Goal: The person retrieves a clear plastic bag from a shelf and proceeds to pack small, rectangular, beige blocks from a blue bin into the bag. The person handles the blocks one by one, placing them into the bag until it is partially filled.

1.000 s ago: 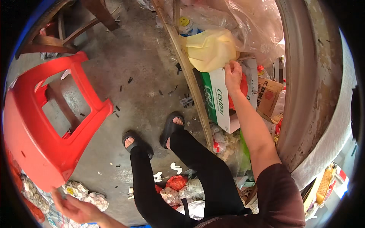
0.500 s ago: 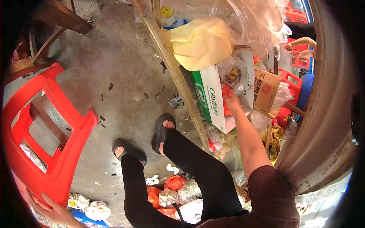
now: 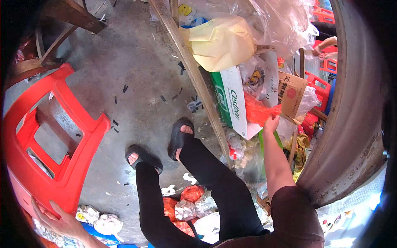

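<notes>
My right hand (image 3: 271, 122) pinches one edge of a thin red plastic bag (image 3: 258, 110). The bag stretches out of an open white and green cardboard box (image 3: 235, 101) to my right. Inside the box, behind the red bag, lies a clear plastic bag (image 3: 253, 77) with something dark and yellow in it. At the lower left my left hand (image 3: 62, 225) has its fingers apart, beside the edge of a red plastic chair (image 3: 78, 165). Whether its fingertips press on the chair I cannot tell.
A wooden bar (image 3: 194, 74) slants between my feet and the box. A pale yellow bag (image 3: 221, 43) and a brown carton (image 3: 291, 96) flank the box. Filled bags (image 3: 186, 208) lie by my legs. A curved metal edge (image 3: 351, 103) rises at right; another person's hands (image 3: 324, 51) show beyond.
My right hand has moved toward the box's near right side, drawing the red bag out into a longer stretch. My left hand has stayed by the chair. The view has shifted slightly.
</notes>
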